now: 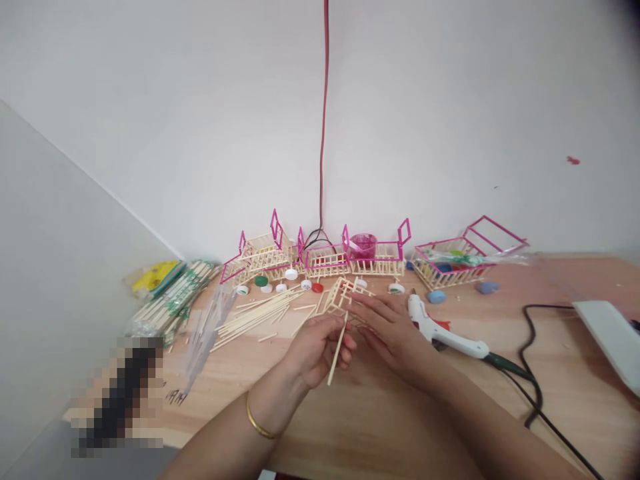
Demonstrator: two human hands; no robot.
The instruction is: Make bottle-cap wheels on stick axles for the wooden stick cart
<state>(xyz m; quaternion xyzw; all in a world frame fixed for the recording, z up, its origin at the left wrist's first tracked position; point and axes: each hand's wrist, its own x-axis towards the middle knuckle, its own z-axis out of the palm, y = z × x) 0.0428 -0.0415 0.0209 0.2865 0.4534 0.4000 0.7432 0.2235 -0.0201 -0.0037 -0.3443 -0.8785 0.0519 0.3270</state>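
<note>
My left hand (pixel 317 350), with a gold bangle on its wrist, has its fingers closed round a pale wooden stick (pixel 337 352) that slants down toward me. My right hand (pixel 393 330) is beside it with its fingers stretched out over a small unpainted stick frame (pixel 340 293). Part of that frame is hidden behind the right fingers. Loose sticks (pixel 257 317) lie on the table to the left of the hands. A white glue gun (pixel 447 337) rests just right of my right hand.
Several pink-edged stick carts (pixel 327 261) with bottle-cap wheels line the wall, one holding a pink cup (pixel 363 247). Bagged sticks (pixel 175 297) lie at left. A black cable (pixel 533 367) and a white flat object (pixel 607 340) are on the right.
</note>
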